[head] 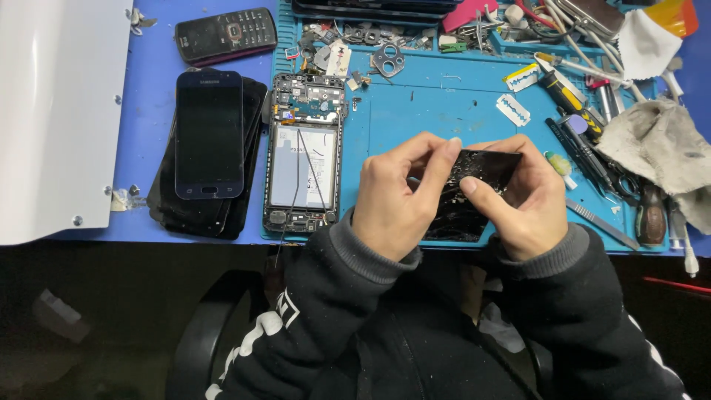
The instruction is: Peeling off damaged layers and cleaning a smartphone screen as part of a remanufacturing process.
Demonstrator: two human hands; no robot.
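A cracked black phone screen panel [474, 194] is held tilted above the near edge of the blue work mat [429, 111]. My left hand [396, 196] grips its left side, with the forefinger curled over the top edge. Gripping the right side is my right hand [522, 196], its thumb pressed on the shattered glass. An opened phone body [305, 152] with bare battery and circuit board lies on the mat to the left of my hands.
A stack of dark phones [209, 133] and a keypad phone [226, 33] lie left on the blue table. Razor blades [513, 109], screwdrivers [566, 92], tweezers [601, 222] and a grey rag [659, 144] crowd the right. A white panel [59, 111] stands far left.
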